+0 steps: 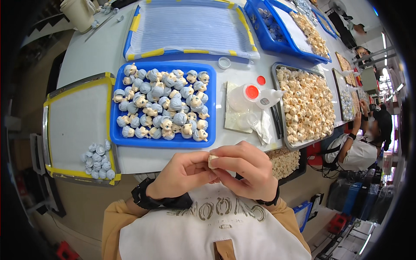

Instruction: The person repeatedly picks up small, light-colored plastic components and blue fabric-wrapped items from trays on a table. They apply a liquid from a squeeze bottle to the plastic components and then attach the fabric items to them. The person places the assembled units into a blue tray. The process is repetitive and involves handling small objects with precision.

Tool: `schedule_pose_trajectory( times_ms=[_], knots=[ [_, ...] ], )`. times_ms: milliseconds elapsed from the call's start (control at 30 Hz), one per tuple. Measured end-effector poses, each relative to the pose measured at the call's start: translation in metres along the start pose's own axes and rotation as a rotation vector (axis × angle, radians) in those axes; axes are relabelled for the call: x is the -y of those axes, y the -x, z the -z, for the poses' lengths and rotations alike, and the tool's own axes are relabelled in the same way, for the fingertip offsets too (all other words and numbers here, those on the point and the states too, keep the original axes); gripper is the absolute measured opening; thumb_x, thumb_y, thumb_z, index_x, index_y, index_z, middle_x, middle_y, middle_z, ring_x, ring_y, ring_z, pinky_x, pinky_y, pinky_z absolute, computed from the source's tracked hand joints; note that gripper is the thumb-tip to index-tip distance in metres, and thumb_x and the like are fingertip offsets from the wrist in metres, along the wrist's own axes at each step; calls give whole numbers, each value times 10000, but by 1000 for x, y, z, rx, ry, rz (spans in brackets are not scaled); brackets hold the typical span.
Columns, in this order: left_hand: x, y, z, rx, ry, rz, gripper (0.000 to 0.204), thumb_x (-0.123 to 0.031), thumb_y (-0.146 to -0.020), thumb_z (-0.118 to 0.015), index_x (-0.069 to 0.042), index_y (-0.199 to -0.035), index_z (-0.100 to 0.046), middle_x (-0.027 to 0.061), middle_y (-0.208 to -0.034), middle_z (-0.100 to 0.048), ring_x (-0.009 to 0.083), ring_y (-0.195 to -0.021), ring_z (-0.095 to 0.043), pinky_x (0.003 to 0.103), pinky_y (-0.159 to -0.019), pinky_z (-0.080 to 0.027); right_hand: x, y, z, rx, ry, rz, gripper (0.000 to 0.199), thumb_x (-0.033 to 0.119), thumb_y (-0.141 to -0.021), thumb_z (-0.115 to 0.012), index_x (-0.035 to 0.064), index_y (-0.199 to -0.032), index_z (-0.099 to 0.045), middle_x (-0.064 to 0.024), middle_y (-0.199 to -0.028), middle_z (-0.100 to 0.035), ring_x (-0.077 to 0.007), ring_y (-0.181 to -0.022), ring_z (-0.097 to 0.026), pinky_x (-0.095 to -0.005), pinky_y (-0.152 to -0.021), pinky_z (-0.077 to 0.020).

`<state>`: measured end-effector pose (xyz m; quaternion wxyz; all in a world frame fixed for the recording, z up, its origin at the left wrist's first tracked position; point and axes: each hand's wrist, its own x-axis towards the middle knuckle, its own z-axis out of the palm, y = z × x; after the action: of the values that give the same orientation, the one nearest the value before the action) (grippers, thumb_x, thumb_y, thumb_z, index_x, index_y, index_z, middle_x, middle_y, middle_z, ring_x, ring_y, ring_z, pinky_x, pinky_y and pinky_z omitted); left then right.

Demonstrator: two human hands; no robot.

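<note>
Close in front of my chest, my left hand [180, 174] and my right hand [250, 170] meet at the fingertips. Pinched between them is a small cream doll-head part [212, 161], mostly covered by the fingers. Beyond my hands stands a blue tray [212, 108] full of small doll heads [174, 103] with pale blue hair. To the right, a metal tray [276, 71] is heaped with hollow cream head parts [305, 106]. Several loose blue hair pieces [99, 161] lie on a yellow-taped framed panel [73, 125] at the left.
Clear plastic bottles [239, 97] with a red cap stand on a pale slab [232, 123], beside a crumpled tissue [263, 129] and black tweezers-like tools [277, 121]. A cloth-lined tray [195, 30] and blue bins [271, 43] sit farther back. Another person [353, 149] works at far right.
</note>
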<state>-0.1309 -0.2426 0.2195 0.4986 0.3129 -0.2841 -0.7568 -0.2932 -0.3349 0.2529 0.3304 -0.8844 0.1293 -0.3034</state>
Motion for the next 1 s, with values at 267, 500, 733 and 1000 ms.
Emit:
schedule_pose_trajectory(
  times_ms=[267, 500, 733, 1000],
  knots=[
    [4, 1, -3, 35, -52, 38, 251, -11, -869, -525, 54, -1111, -512, 51, -941, -564, 89, -848, -541, 230, -767, -449, 4, 4, 7, 26, 183, -35, 367, 45, -603, -705, 30, -960, -618, -78, -899, -581, -242, -748, -533, -324, -620, -451],
    [6, 2, -3, 38, -88, 37, 296, -19, -849, -560, 56, -1130, -508, 45, -900, -556, 73, -808, -519, 218, -723, -442, 1, 1, 6, 25, 154, -20, 400, -6, -602, -683, 20, -996, -618, -84, -863, -588, -242, -722, -547, -322, -596, -464],
    [6, 1, -10, -13, -42, 9, 384, 18, -834, -570, 47, -1206, -478, 57, -996, -570, 78, -852, -524, 232, -780, -454, 3, 2, 11, -118, 96, -23, 372, -72, -585, -656, 4, -948, -638, -108, -826, -615, -246, -706, -572, -314, -586, -466],
    [-1, 3, -6, -170, 20, -77, 398, 50, -830, -533, 47, -1221, -456, 161, -1139, -550, 163, -921, -588, 285, -821, -489, -29, 6, 42, -198, 480, -403, 228, -3, -694, -644, 11, -921, -633, -113, -833, -616, -261, -761, -580, -330, -673, -458]
  ],
)
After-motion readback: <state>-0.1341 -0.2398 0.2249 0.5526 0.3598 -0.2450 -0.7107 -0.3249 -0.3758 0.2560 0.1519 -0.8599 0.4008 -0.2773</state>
